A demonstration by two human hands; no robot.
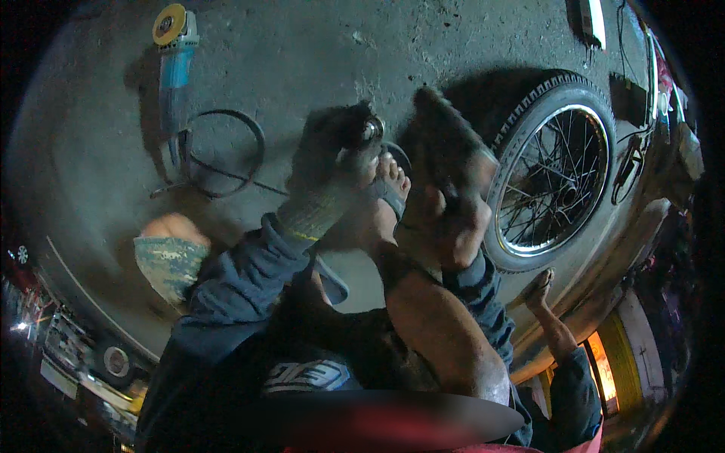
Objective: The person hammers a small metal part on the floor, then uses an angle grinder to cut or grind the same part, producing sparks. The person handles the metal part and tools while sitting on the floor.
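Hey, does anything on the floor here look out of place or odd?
Nothing looks clearly spilled or broken. Two things may seem odd: a dark cord lies in a loose loop beside the grinder at upper left, perhaps easy to snag, and a bare-toed foot shows very close to the left hand.

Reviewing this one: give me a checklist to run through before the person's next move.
1. Grinder apart from both hands: ok, lying on the floor.
2. Grinder unplugged: cannot tell; the cord's plug end is not visible.
3. Left hand gloved: ok.
4. Right hand's grip on the dark thing: cannot tell, too blurred.
5. Toes covered: not ok, bare in an open sandal.
6. Wheel untouched by the right hand: cannot tell, they overlap in view.
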